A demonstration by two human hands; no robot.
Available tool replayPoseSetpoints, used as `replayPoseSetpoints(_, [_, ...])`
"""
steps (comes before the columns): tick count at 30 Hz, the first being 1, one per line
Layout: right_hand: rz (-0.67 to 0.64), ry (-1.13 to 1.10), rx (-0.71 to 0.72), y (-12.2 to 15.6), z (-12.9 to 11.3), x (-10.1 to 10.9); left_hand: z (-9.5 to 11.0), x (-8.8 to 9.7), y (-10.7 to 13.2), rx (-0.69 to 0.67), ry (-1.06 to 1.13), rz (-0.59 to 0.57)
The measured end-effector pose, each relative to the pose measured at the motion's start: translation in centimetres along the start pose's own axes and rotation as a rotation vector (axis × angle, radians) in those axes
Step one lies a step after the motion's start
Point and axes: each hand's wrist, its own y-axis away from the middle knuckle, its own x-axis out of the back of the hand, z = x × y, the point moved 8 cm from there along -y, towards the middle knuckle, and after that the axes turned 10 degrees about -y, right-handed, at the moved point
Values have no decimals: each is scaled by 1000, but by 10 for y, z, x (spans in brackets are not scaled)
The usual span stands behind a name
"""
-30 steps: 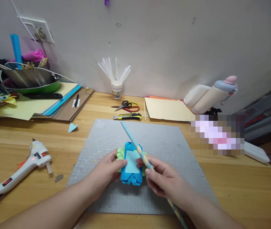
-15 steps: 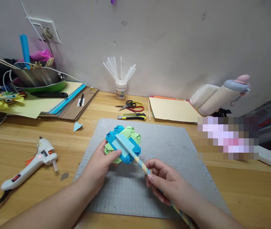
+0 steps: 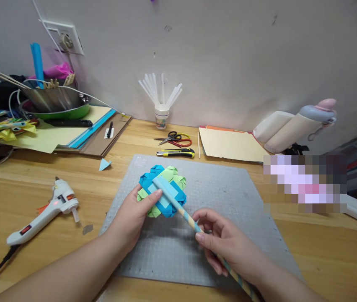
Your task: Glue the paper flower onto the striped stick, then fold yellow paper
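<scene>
My left hand (image 3: pixel 137 209) grips the left side of a folded paper flower (image 3: pixel 178 184) in blue and light green. Its thumb presses on the light blue paper patch (image 3: pixel 165 203) at the flower's middle, beside the stick's end. A striped stick (image 3: pixel 188 218), wrapped in blue and cream, runs from that patch down to the right. Around its middle my right hand (image 3: pixel 218 239) is closed, thumb on top. Both hands hold the flower and stick above the grey cutting mat (image 3: pixel 244 201). The left fingers behind the flower are hidden.
A hot glue gun (image 3: pixel 48 212) lies on the left of the table. Behind the mat are scissors (image 3: pixel 172 138), a utility knife (image 3: pixel 175 152) and a cup of white glue sticks (image 3: pixel 161 115). Cream paper (image 3: pixel 231 144) and a bottle (image 3: pixel 304 126) are at the right.
My left thumb has shifted slightly up and right, nearer the stick. The right hand has slid or moved a little to the right. The view has turned slightly left.
</scene>
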Motion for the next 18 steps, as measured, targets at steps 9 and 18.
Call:
replayPoseSetpoints(9, [185,471,161,0,-8,16,-7,16,-13,50,-497,1])
replayPoseSetpoints(18, [253,339,374,3,-35,27,63,87,13,-153,-1029,470])
